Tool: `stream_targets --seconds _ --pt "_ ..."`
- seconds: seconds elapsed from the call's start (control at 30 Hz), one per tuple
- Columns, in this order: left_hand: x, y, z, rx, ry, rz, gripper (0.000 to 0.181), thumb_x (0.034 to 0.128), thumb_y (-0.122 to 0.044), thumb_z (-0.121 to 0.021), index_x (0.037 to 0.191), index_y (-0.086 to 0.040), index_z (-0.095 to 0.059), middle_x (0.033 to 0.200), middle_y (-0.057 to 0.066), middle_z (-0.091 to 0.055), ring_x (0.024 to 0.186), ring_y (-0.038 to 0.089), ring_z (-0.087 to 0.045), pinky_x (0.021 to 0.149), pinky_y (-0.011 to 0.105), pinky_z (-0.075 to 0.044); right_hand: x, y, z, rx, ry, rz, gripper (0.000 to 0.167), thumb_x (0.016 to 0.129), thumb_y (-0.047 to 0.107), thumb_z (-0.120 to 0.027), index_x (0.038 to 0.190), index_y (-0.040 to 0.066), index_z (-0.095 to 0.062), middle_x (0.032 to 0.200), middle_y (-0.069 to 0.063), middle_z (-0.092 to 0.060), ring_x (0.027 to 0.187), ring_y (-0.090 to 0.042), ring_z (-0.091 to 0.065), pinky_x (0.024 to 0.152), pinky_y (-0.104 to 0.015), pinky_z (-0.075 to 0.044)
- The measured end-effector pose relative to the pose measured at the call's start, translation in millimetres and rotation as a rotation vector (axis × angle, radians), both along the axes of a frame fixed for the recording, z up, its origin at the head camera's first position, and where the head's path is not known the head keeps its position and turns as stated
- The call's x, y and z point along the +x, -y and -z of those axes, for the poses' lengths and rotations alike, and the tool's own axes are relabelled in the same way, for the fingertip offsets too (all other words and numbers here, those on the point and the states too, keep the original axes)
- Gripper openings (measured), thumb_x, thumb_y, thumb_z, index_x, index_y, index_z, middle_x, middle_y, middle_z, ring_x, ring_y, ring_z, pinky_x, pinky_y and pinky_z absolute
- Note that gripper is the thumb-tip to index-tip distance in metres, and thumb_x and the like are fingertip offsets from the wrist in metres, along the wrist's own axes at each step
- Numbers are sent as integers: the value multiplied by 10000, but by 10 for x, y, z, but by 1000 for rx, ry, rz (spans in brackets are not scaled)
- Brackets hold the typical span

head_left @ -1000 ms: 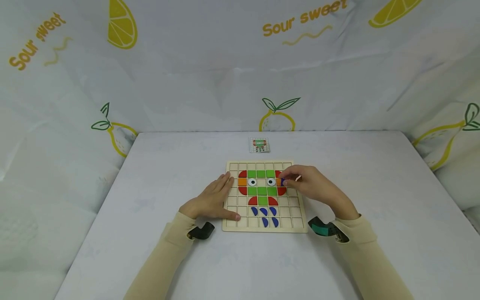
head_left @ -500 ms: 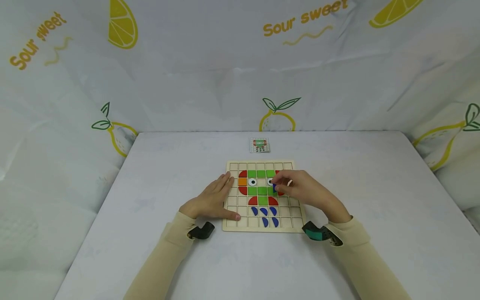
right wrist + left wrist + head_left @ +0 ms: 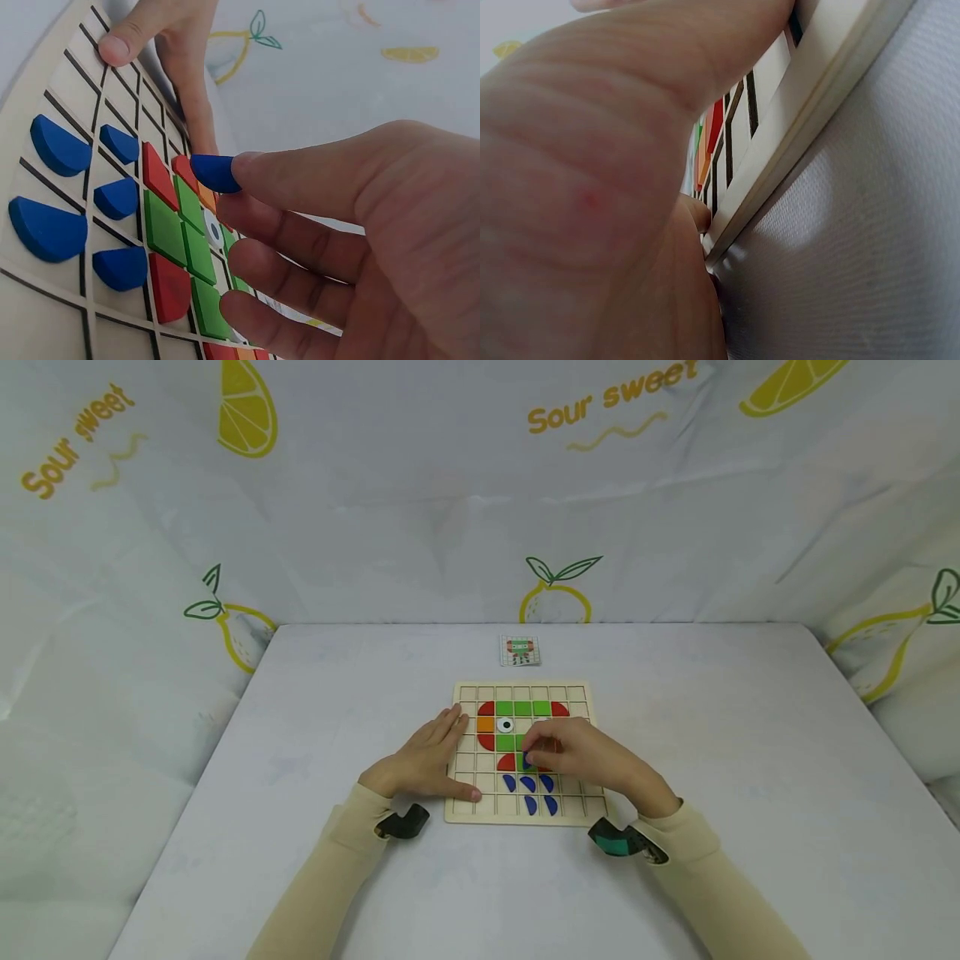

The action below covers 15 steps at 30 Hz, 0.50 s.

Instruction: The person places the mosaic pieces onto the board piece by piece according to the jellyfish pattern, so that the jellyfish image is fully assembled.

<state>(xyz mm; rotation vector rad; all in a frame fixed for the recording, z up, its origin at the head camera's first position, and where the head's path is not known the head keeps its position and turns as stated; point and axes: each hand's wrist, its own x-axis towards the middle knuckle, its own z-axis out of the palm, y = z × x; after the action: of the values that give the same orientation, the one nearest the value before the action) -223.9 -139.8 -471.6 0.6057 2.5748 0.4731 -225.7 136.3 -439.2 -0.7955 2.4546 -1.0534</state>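
My right hand (image 3: 588, 756) pinches a blue half-round piece (image 3: 215, 173) between thumb and index finger, held above the gridded wooden board (image 3: 463, 783). My left hand (image 3: 423, 760) lies spread along the board's left edge, its thumb (image 3: 465, 791) resting on the lower left squares. Green squares (image 3: 522, 708), red rounded pieces (image 3: 486, 742), an orange square (image 3: 485, 724) and a round eye piece (image 3: 505, 725) fill cells of the board. In the right wrist view, several blue half-round pieces (image 3: 60, 146) sit in the lower cells. My right hand partly covers the board's right side.
A small card (image 3: 519, 650) with a printed figure on a grid lies behind the board. The white table (image 3: 300, 710) meets a white cloth backdrop (image 3: 375, 527) printed with lemons.
My right hand has moved left and toward me over the board with the blue half-round piece in its pinch. My left hand stays in place.
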Motion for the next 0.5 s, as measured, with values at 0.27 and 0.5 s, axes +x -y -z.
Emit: stream_targets --seconds 0.27,0.5 --pt "4 4 -6 -8 -3 10 1239 809 -665 -728 1638 -92 -8 1726 66 105 1607 254 67 1309 465 -56 64 122 9 43 -24 -64 108 976 162 -675 1048 141 -753 965 47 -745 766 -81 -590 674 -207 -509" --pt "6 6 -8 -7 -6 12 1237 812 -666 -726 1638 -92 -5 1725 65 109 1607 254 73 1309 469 -55 111 185 25 62 -29 -85 125 973 166 -677 1072 146 -752 977 76 -745 798 -60 -587 720 -203 -513"
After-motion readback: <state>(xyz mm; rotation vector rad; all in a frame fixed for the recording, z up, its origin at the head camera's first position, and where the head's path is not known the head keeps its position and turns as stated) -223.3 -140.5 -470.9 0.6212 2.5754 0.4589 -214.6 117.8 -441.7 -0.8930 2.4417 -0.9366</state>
